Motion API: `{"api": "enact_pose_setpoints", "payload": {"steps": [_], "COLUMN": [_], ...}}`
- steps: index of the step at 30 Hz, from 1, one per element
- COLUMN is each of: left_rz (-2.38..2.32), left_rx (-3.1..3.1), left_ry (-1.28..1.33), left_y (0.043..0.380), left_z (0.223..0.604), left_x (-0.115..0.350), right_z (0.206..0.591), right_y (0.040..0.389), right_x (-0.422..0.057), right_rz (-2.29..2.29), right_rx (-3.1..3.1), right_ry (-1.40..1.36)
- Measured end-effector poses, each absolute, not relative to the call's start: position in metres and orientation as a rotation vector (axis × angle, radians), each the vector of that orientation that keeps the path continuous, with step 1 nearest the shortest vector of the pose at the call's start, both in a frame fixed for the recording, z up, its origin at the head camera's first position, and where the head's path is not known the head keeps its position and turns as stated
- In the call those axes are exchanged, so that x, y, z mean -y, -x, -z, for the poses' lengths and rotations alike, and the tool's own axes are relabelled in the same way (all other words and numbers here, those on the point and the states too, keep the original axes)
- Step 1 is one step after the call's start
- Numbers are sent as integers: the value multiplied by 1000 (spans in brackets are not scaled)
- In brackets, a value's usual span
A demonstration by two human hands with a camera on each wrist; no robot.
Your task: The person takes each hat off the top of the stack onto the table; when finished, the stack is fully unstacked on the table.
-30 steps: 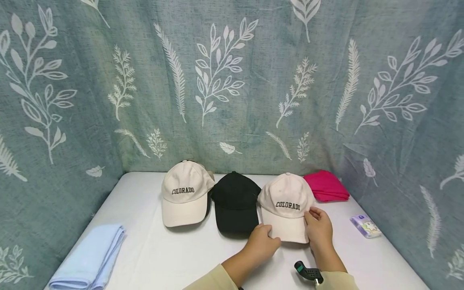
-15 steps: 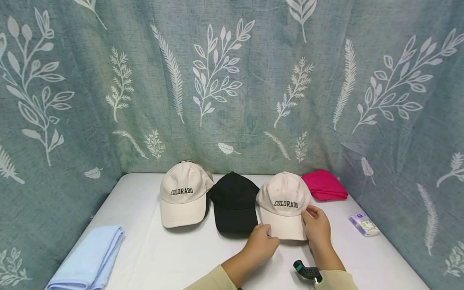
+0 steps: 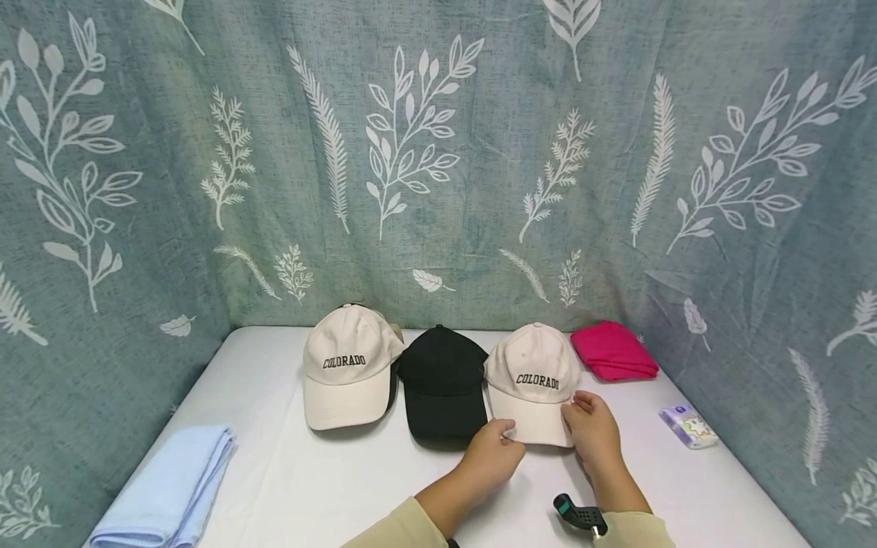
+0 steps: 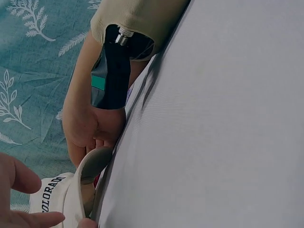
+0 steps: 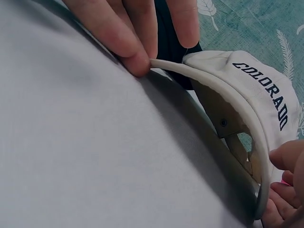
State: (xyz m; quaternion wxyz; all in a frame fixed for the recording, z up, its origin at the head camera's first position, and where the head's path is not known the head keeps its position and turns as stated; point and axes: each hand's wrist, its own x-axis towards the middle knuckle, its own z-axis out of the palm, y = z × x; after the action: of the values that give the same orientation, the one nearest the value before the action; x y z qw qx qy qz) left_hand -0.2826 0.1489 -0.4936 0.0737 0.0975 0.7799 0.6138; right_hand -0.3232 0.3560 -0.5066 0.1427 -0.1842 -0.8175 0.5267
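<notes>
A cream baseball cap (image 3: pixel 535 380) with COLORADO lettering stands at the right of the row of caps, its brim towards me. My left hand (image 3: pixel 491 454) holds the brim's left corner between thumb and fingers. At the brim's right edge is my right hand (image 3: pixel 594 432), with the brim between its fingertips. In the right wrist view, the cap's underside and back strap show below the raised brim (image 5: pixel 223 88). A black cap (image 3: pixel 442 373) sits immediately left of the held cap. Farther left is another cream COLORADO cap (image 3: pixel 348 365), with a dark cap partly hidden behind it.
Folded pink-red cloth (image 3: pixel 612 350) lies behind and right of the held cap. A small purple-and-white packet (image 3: pixel 688 426) rests near the table's right edge. A folded light-blue towel (image 3: pixel 164 487) lies at the front left. Patterned curtains (image 3: pixel 438 167) enclose the white table (image 3: pixel 274 472).
The held cream cap has shifted slightly back and left, up close to the black cap. Both hands have moved with it; the other things stay put.
</notes>
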Motion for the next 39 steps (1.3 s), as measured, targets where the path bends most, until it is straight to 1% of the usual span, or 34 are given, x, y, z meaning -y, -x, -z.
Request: {"api": "enact_pose_setpoints", "payload": {"steps": [11,22,29,39], "left_rz": [-1723,-1680,-1685,-1742], "left_rx": [-2388,-2414,-2374,-2339], "left_ry": [-406,-392,-379,-419], "left_y": [282,278,276,280], "left_z": [495,496,495,495], "left_x": [-146,-145,-133,-114], "right_z": [508,505,502,494], "right_y": [323,317,316,313], "right_x": [-355,-352,-347,-333], "right_rz": [-1507,-1508,-1552,-1463], "right_rx": [2393,2266,2149,2068], "right_ry": [540,551,555,457]}}
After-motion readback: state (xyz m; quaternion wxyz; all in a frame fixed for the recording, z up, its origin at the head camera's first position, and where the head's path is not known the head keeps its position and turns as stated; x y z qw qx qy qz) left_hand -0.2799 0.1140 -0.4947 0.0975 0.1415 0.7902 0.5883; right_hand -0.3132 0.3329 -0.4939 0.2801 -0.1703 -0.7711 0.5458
